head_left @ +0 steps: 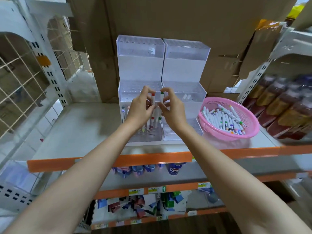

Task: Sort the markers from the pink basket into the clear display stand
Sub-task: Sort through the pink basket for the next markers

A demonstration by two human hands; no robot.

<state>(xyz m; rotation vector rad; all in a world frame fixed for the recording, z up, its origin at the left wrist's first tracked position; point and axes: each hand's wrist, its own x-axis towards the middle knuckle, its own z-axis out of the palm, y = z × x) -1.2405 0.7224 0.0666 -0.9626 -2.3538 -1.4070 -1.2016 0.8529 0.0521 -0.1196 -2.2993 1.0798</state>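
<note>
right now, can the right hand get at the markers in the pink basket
Probably yes: the markers lie in the open-topped pink basket right of the right hand, nothing between, though its fingers pinch a green-capped marker.

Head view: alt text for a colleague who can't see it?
The left hand holds a red-capped marker, the right hand a green-capped marker, both upright before the clear stand. The pink basket of markers sits right of it.

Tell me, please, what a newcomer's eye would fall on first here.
At centre, the left hand holds a red marker and the right hand a green marker, both upright before the clear stand. To its right on the shelf sits a pink basket heaped with markers.
</note>
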